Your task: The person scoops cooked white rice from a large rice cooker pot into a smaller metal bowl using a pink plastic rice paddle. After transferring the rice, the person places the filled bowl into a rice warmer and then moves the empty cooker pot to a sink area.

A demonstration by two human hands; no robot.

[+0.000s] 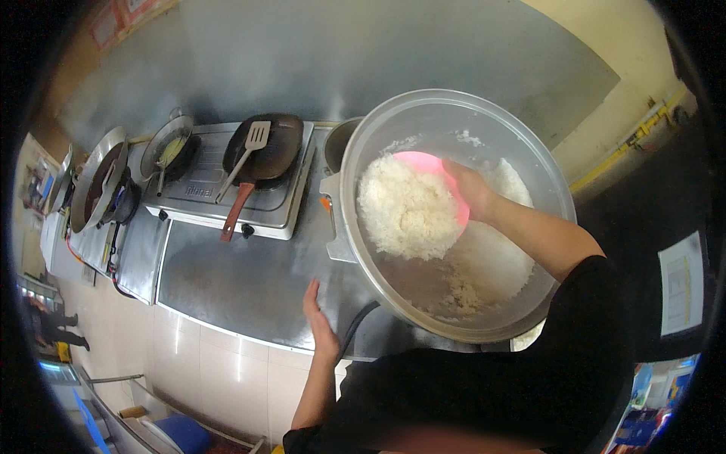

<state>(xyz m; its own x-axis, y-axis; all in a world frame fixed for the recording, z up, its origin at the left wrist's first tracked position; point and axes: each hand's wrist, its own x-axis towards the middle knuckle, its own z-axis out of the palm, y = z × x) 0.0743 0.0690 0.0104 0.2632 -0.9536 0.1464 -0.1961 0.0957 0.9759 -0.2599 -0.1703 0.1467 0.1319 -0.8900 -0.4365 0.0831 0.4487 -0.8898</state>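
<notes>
My right hand (470, 193) grips the edge of a pink bowl (420, 160) inside a large grey metal pot (556, 178). A heaped mound of white cooked rice (408, 208) fills the bowl and hides most of it. More loose rice (495, 261) lies on the pot's bottom and against its right wall. My left hand (323, 329) is held off to the left of the pot, fingers stretched out, holding nothing. It hovers by the front edge of the steel counter (242, 280), near a black hose (357, 325).
Left of the pot stands a gas stove (280, 208) bearing a dark square pan (280, 163) with a slotted spatula (257, 140) across it. A smaller pan (168, 144) and a wok (98, 181) sit farther left. A yellow pipe (628, 147) runs along the right wall.
</notes>
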